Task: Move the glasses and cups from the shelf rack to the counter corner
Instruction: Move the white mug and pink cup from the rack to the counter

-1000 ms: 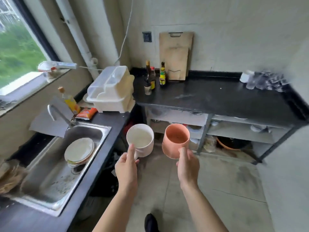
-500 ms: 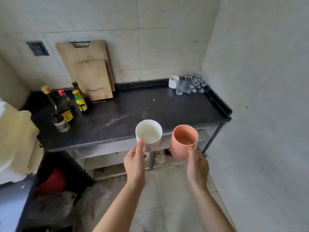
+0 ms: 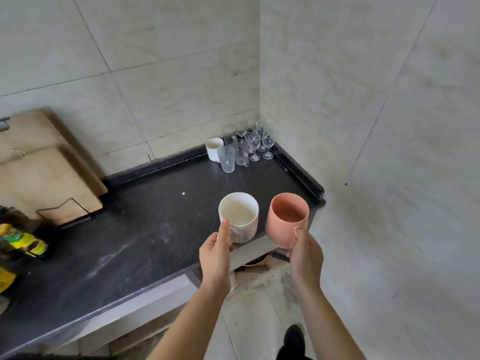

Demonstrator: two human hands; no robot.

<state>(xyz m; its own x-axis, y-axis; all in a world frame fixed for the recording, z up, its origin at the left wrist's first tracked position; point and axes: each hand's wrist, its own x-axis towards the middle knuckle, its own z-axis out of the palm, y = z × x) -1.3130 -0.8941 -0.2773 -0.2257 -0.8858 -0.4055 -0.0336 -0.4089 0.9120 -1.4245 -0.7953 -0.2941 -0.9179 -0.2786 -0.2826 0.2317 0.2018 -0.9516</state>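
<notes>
A: Since a moment back, both cups have come in over the counter's near edge; the sink has dropped out of view and the corner sits much closer.

B: Who has what?

A: Left hand (image 3: 214, 258) wrapped round the white cup (image 3: 239, 216), thumb up against its rim, fingers closed behind it. Right hand (image 3: 306, 258) clasped on the pink cup (image 3: 287, 219), thumb at the lip. Both cups upright, mouths open, side by side, a thin gap between them, held above the black counter (image 3: 145, 229).

B: And the corner?

A: At 12 o'clock from the cups: a white mug (image 3: 214, 149), a ribbed tumbler (image 3: 226, 159) just in front of it, a glass jug (image 3: 241, 154) beside that, stemmed glasses (image 3: 257, 142) packed against the two tiled walls (image 3: 363, 100). Well apart from the held cups.

B: Elsewhere?

A: Cutting boards (image 3: 44, 175) lean on the wall at 9 to 10 o'clock. Yellow-labelled bottles (image 3: 20, 241), blurred, at 9. A dark shoe (image 3: 293, 339) on the floor tiles at 5.
</notes>
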